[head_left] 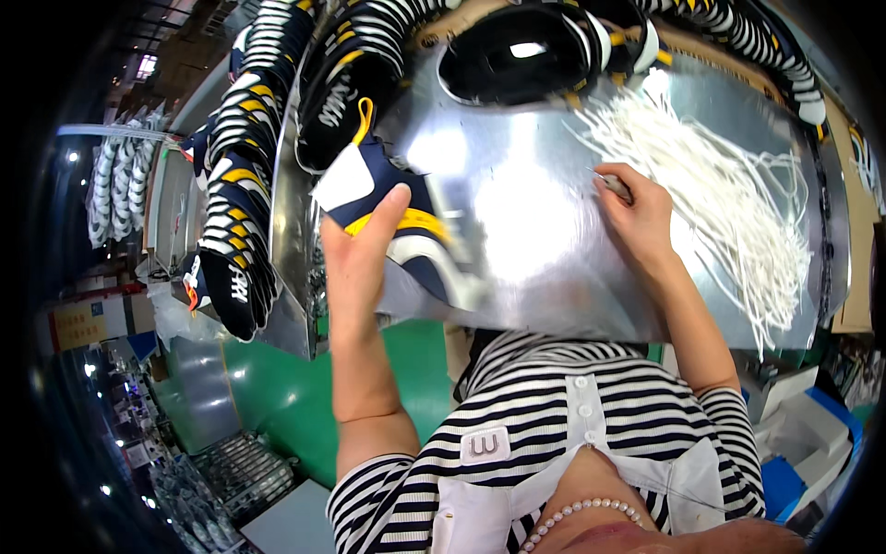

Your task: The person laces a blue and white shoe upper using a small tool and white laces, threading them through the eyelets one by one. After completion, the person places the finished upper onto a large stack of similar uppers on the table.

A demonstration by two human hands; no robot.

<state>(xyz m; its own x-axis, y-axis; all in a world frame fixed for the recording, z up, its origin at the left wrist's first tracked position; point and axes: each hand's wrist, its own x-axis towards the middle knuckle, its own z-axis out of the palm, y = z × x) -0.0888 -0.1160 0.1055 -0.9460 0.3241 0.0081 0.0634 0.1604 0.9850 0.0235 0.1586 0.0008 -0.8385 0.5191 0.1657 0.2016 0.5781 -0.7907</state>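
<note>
My left hand [358, 263] grips a shoe upper [346, 189] over the left part of the metal tabletop [531, 222]. The upper is navy and white with a yellow band and a yellow heel loop; its lower right end is blurred. The thumb lies along its side and the other fingers are hidden beneath. Further right, my right hand [639, 220] is closed around a small awl-like tool [616, 188] with a brownish handle and a thin metal tip pointing left. It is apart from the upper. Beside that hand spreads a large bundle of white shoelaces [729, 212].
Nested shoe uppers [245, 198] line the left side in a long row. More black uppers [517, 55] lie at the table's far edge, and another row [738, 51] curves along the far right. An open box [803, 429] stands at the lower right.
</note>
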